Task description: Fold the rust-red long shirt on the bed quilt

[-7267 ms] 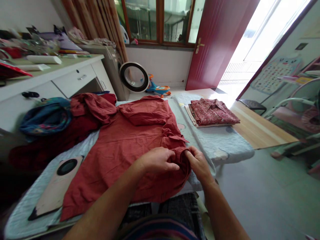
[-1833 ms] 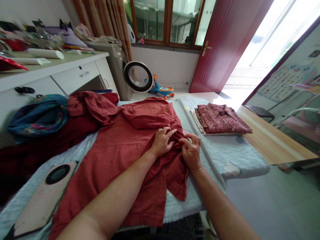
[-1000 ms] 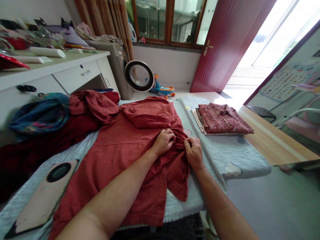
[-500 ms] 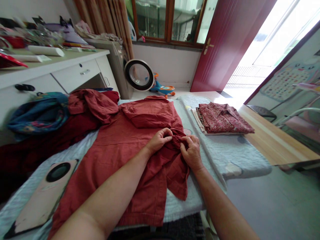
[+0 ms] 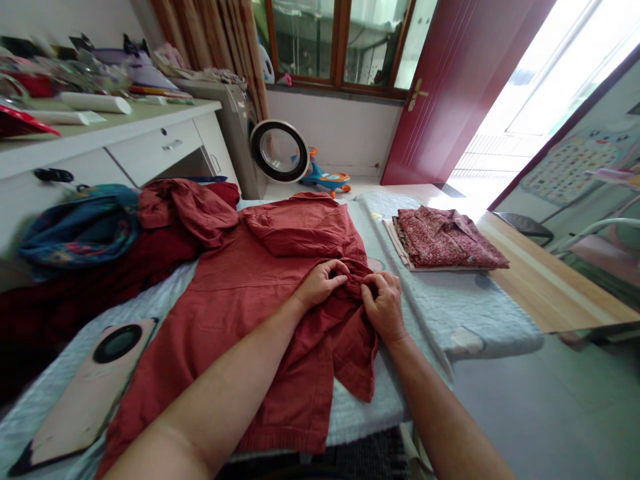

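A rust-red shirt point(image 5: 235, 313) with a collar at its far end lies spread over the cloth-covered table point(image 5: 480, 320). One sleeve is bunched near its right side, and both hands work there. My left hand point(image 5: 323, 283) pinches the bunched cloth between thumb and fingers. Just to the right, my right hand point(image 5: 385, 303) grips the same gathered part, its fingertips curled into the fabric. The other sleeve is crumpled at the far left of the shirt. What exactly lies between the fingertips is too small to make out.
A folded patterned red shirt point(image 5: 450, 237) tops a small stack on the right. Dark red cloth point(image 5: 125, 267) and a blue patterned garment point(image 5: 83, 223) are heaped at left. A tablet-like device in a pale case point(image 5: 90, 393) lies front left. Beyond stands a washing machine, its round door point(image 5: 280, 151) open.
My left hand has shifted slightly to the right, closer to my right hand. Both hands keep hold of the bunched cloth, and the shirt lies almost as before.
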A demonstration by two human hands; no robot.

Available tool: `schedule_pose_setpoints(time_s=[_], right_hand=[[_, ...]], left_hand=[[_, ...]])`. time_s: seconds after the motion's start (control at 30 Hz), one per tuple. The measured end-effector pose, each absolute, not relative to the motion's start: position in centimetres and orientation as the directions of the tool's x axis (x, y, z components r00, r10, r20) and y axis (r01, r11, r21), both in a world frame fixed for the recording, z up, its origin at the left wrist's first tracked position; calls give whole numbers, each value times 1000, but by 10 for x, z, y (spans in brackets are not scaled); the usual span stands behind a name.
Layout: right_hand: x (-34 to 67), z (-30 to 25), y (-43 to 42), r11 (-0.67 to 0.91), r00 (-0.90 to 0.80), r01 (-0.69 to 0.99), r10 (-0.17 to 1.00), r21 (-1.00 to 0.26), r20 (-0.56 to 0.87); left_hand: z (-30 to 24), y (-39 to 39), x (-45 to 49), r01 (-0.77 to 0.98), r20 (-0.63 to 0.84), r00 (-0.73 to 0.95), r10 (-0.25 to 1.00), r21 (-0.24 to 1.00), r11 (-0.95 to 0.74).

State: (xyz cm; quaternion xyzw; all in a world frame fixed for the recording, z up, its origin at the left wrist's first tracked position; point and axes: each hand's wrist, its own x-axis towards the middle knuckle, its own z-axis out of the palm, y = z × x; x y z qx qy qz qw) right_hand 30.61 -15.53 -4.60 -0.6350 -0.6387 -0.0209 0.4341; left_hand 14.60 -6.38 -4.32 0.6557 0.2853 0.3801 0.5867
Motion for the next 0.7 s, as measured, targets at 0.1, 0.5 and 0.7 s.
schedule_pose_setpoints(time_s=[0.1, 0.5, 0.7], right_hand=[[306, -49, -154, 177, 175, 845, 799, -504, 575], [308, -41, -159, 272, 207, 761, 758, -589, 619], [306, -36, -166, 337, 222, 703, 733, -626, 643]], left_hand=[[-43, -62, 144, -177, 140, 526, 839, 983, -53], [-40, -64, 140, -135, 122, 569, 813, 989, -53], [-43, -63, 141, -147, 134, 548, 826, 987, -63]])
